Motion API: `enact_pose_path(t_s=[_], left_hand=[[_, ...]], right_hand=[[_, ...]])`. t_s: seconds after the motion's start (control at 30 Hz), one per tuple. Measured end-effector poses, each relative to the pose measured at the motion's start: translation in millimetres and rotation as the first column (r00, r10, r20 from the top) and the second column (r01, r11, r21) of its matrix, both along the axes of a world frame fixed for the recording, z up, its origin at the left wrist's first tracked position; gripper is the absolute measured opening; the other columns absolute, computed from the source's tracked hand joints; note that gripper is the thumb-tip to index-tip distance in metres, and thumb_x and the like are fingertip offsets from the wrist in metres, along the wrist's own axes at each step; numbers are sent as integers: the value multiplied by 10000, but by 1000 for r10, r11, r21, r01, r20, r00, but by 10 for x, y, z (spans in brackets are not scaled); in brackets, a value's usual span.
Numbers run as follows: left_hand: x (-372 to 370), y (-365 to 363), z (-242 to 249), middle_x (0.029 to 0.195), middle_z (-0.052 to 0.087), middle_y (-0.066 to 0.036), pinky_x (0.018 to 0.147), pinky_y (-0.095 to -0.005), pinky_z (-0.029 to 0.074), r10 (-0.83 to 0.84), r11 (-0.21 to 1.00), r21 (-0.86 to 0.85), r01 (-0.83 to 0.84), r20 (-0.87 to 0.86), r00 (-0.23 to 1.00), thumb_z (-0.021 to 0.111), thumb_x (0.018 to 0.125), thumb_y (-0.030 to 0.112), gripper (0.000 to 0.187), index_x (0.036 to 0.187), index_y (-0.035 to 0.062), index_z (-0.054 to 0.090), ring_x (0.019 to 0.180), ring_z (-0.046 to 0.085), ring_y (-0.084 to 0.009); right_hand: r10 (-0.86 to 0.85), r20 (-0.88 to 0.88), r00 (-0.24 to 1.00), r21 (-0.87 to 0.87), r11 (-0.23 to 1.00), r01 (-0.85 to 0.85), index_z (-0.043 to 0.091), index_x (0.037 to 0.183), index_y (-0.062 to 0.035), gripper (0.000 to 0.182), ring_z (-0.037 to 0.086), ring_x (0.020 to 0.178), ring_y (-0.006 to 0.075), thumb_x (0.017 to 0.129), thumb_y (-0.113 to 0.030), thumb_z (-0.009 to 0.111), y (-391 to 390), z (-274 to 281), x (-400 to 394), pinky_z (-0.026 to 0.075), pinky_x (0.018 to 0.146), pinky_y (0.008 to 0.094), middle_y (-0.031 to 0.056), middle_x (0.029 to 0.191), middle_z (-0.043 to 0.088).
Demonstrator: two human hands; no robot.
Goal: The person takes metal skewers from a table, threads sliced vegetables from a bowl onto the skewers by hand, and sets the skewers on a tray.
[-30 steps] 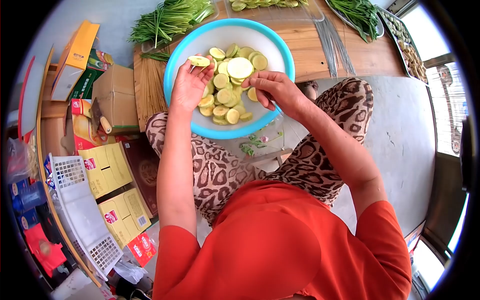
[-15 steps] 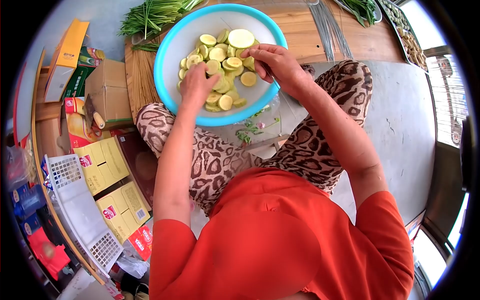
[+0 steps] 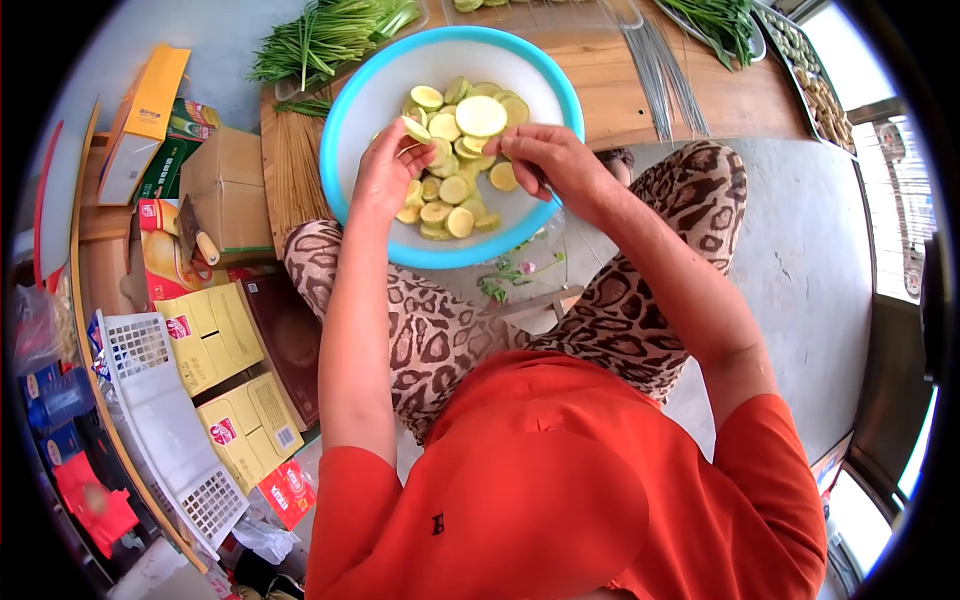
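Your left fingers (image 3: 387,143), nearly closed, pinch a slice (image 3: 415,130): light, firm, maybe slick, best held by its rim. Right fingers (image 3: 530,148) curl beside the large slice (image 3: 481,116), grip unclear; basin (image 3: 331,150) below, on the counter (image 3: 745,108).

Lower slices (image 3: 437,212) in basin (image 3: 345,120) partly covered by upper ones, contents of right hand's (image 3: 500,148) pinch hidden behind its fingers, green stalks (image 3: 325,38) and clear tray (image 3: 560,14) cut by top edge, yellow cartons' (image 3: 212,338) small print illegible, blue container (image 3: 66,398) blurred.
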State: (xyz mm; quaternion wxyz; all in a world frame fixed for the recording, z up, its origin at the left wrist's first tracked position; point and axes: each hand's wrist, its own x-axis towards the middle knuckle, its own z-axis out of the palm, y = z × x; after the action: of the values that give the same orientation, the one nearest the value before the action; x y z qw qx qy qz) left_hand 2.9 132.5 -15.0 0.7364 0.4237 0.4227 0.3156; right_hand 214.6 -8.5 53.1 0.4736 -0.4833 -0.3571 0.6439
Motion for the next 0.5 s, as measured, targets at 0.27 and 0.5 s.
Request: enact_pose_path(t_s=[0.27, 0.5], left_hand=[[9, 16, 206, 1202, 487, -225, 938, -373, 469, 255, 957, -267, -116, 578, 775, 540, 918, 276, 412, 1174, -44, 494, 1057, 532, -287], [0, 58, 178, 1220, 479, -242, 955, -393, 455, 281, 950, -300, -93, 678, 680, 526, 917, 270, 437, 1193, -65, 474, 1051, 535, -295]], right_hand=[[171, -49, 984, -17, 985, -172, 621, 980, -9, 249, 387, 420, 73, 952, -186, 449, -44, -17, -217, 322, 405, 228, -4, 503, 448], [185, -39, 982, -29, 982, -187, 624, 986, -12, 246, 391, 422, 72, 945, -190, 460, -31, 8, -246, 323, 404, 227, -4, 503, 448]])
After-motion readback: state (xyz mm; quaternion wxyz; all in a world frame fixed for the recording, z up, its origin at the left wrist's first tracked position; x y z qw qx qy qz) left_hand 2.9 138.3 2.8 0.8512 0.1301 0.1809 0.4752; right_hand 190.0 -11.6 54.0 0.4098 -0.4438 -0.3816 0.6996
